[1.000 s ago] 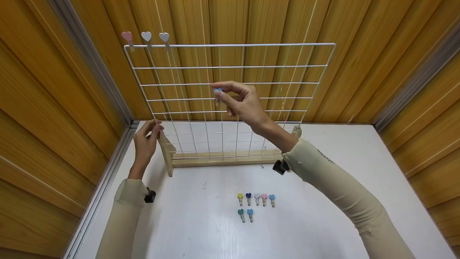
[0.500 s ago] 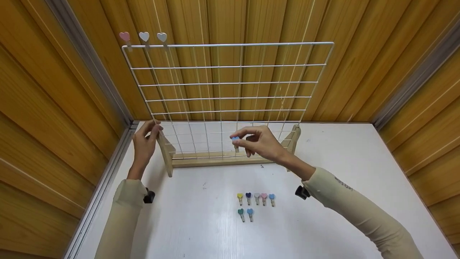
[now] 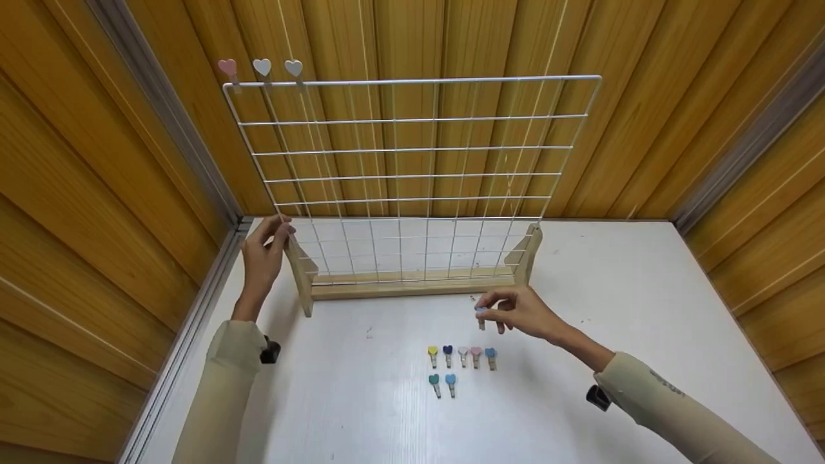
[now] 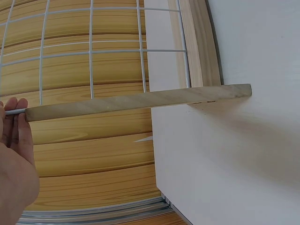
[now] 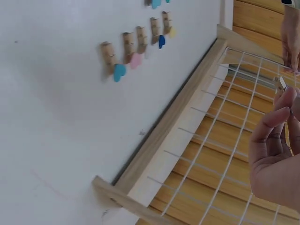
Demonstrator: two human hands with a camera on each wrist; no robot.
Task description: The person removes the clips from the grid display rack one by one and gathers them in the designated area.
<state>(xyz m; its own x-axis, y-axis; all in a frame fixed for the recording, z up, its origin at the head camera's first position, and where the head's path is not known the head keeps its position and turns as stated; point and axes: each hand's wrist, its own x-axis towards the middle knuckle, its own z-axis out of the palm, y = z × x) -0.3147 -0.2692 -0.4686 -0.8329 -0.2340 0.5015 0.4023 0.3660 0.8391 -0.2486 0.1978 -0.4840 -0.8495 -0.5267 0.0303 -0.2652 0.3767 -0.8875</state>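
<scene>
A white wire grid (image 3: 412, 81) stands upright in a wooden stand (image 3: 412, 291). At its left edge my left hand (image 3: 261, 258) pinches the side wire, right at the top of the stand's left leg (image 4: 136, 102). My right hand (image 3: 525, 312) pinches a small wooden clothespin (image 3: 481, 324) with a blue heart, in front of the stand's right end and above the white table. In the right wrist view the fingers (image 5: 274, 129) cover most of that clothespin. A pink heart clothespin (image 3: 227, 67) and two white heart clothespins (image 3: 262, 66) sit clipped along the grid's top wire at the left.
Several heart clothespins lie in two rows on the table: yellow (image 3: 432, 352), dark blue (image 3: 448, 351), white (image 3: 463, 353), pink (image 3: 476, 354) and blue (image 3: 491, 354) behind, green (image 3: 434, 380) and blue (image 3: 451, 380) in front. Wood-patterned walls (image 3: 651, 116) enclose the table's back and sides.
My right hand has come down and to the right, from in front of the grid's middle to over the table, still pinching the blue heart clothespin. My left hand keeps its place.
</scene>
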